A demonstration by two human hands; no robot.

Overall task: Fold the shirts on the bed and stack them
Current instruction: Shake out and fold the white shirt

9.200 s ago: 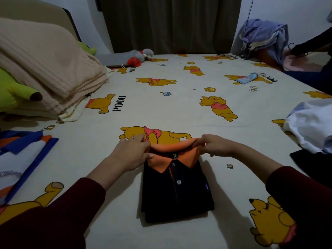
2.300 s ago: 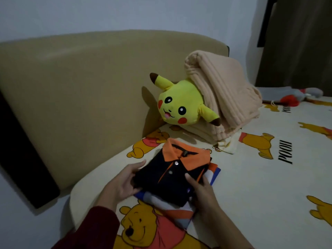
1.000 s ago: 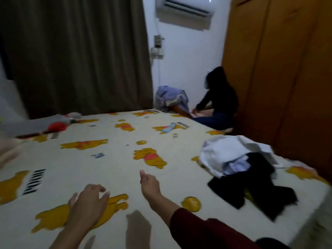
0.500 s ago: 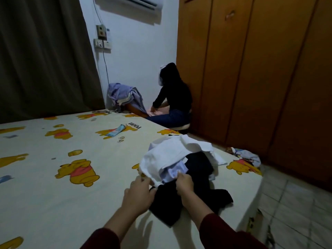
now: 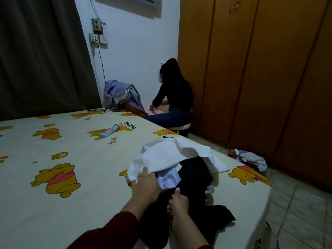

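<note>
Shirts in a loose white and black cloth pile [image 5: 179, 169] at lower middle are now gripped: white by the left hand [image 5: 146, 186], black by the right hand [image 5: 177, 201]. Another fold is likely starting.

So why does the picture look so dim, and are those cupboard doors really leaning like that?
Head view: the room light is low and bluish, so the black garment under the hands loses its folds while the white shirt stays readable; the wide lens bends the wardrobe and curtain edges; hands and bed look sharp, without glare.
</note>
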